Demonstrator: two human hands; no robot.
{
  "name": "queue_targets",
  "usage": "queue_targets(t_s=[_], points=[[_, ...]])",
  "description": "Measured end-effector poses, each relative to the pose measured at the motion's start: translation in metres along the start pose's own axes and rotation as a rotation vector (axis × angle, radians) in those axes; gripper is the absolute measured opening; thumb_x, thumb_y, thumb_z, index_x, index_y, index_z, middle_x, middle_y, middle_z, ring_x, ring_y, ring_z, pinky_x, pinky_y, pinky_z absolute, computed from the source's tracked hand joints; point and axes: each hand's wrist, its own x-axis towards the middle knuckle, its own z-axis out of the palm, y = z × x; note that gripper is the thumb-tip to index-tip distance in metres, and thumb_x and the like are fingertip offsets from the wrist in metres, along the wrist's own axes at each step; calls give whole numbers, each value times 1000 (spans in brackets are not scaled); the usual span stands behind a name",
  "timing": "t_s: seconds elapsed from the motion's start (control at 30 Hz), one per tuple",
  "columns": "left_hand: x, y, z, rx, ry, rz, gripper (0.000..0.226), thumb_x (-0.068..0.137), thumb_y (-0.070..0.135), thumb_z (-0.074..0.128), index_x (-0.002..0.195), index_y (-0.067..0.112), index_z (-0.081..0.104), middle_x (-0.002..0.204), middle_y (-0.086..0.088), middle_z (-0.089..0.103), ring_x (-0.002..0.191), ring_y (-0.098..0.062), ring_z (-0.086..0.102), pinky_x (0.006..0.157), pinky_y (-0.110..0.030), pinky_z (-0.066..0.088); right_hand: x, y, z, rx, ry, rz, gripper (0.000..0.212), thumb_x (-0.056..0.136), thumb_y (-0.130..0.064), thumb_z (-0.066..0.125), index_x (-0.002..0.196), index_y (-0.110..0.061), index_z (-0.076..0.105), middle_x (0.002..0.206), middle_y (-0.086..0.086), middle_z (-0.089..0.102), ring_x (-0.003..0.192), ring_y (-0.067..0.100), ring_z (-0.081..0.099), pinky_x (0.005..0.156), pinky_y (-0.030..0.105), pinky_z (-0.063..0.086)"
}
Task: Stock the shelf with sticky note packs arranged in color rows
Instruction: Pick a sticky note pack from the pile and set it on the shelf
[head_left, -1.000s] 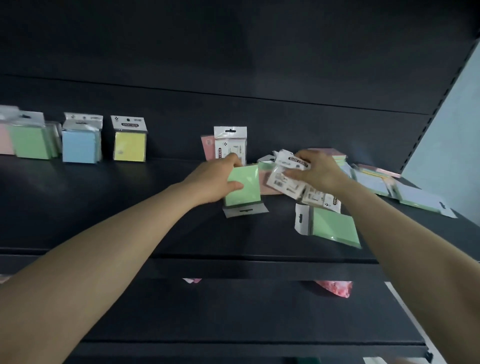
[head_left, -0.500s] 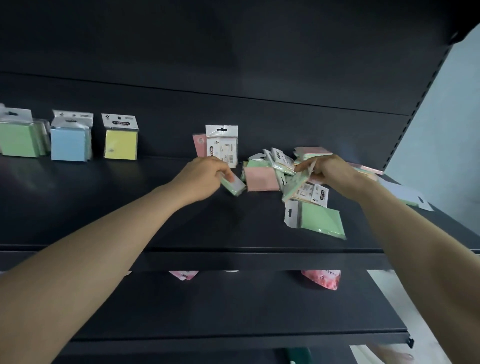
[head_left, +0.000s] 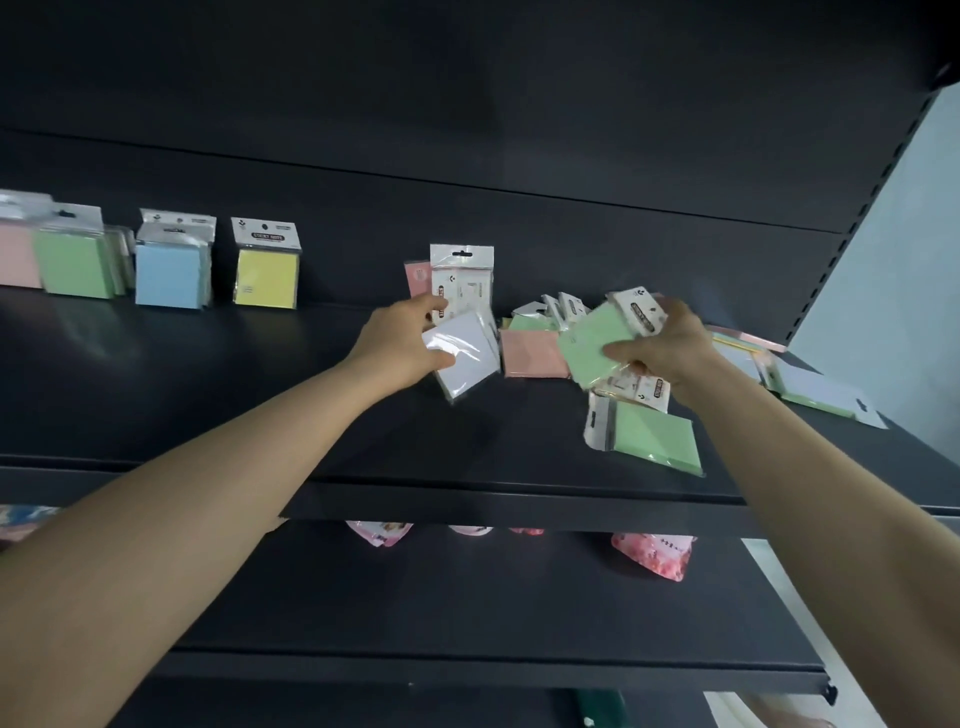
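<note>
head view, along a black metal shelf (head_left: 234, 415).

our left hand (head_left: 410, 340) pinches a pale lilac-white square sticky note pack in clear wrap (head_left: 467, 358): thumb on its face, fingers behind. the pack is tilted, one corner down; we cannot tell if that corner touches the shelf. it sits just in front of an upright pack with a white printed back label (head_left: 462, 275), which leans on the back panel. a pink upright pack (head_left: 417, 278) stands at that one's left side.

our right hand (head_left: 675, 345) grips a light green sticky note pack with a white header card (head_left: 595, 343), thumb across its lower edge, fingers curled round the header end. it is held clear of the shelf, over a loose heap of packs (head_left: 550, 312) near the shelf's middle. a flat pink pack (head_left: 530, 353) lies between our two hands. a flat green pack (head_left: 652, 436) lies nearer the front edge, below the right hand. more flat packs (head_left: 821, 389) trail off to the right.

far left, standing against the back, side by side: pink row (head_left: 18, 254), green row (head_left: 75, 262), blue row (head_left: 169, 273), one yellow pack (head_left: 266, 275). all are well apart from the heap.

lower shelf (head_left: 467, 597): pink patterned packets (head_left: 654, 556) show under the upper shelf's front edge.
</note>
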Motion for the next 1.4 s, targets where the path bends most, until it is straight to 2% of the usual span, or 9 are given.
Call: queue_targets(t_s=[0.1,0.23,0.4,0.57,0.73,0.83,0.97,1.27,1.4], points=[[-9,1,-11,25,86,30,51,79,20,71,127,27,55,121,7,61,102,-12,56,82,-24,42,1,-11,7,50,82,-92,61,72,-11,83,124,-12,51,93,3,64,74,24,68,67,36,59],[-24,-6,-28,119,192,97,34,82,19,65,115,23,61,103,6,64,92,-16,59,77,-30,47,0,-30,27,43,81,-215,25,74,-14,81,95,-12,68,82,6,71,60,19,65,62,34,56],[-46,-32,-57,164,311,101,21,84,23,65,105,22,61,78,12,53,77,-11,53,66,-25,38,-10,-56,69,98,6,-301,24,76,-16,78,99,-17,71,90,4,73,59,16,65,61,31,55],[-58,-67,-94,197,349,100,22,85,24,64,106,25,60,70,14,50,72,-14,55,67,-31,47,-29,-86,119,157,-51,-353,20,78,-16,75,93,-28,69,91,-5,74,71,18,70,67,34,58],[-70,-105,-142,303,392,125,30,87,25,65,115,18,56,70,5,54,75,-21,58,69,-30,43,-54,-119,167,183,-89,-382,22,81,-14,72,100,-24,69,95,-1,73,67,15,64,58,22,50],[-79,-135,-176,326,394,145,33,88,18,66,118,19,54,69,14,48,76,-20,58,76,-34,48,-67,-141,202,201,-121,-384,20,83,-13,72,101,-22,67,94,5,72,64,19,62,59,29,56],[-90,-188,-223,340,421,125,51,89,9,58,135,29,48,113,-4,58,97,-25,59,89,-39,45,-81,-172,260,200,-117,-388,19,82,-18,72,98,-27,66,95,3,73,78,23,69,76,44,59],[-106,-301,-311,360,468,-42,41,89,8,55,128,22,52,107,-7,51,84,-30,58,76,-37,46,-112,-232,386,135,-182,-448,21,80,-22,63,95,-37,66,95,-6,72,89,19,69,85,43,56],[-100,-337,-337,332,491,-68,32,88,8,57,118,17,54,106,-8,54,83,-30,58,75,-38,46,-112,-254,431,133,-236,-489,19,83,-17,66,92,-34,63,90,1,72,75,17,63,83,44,56]])
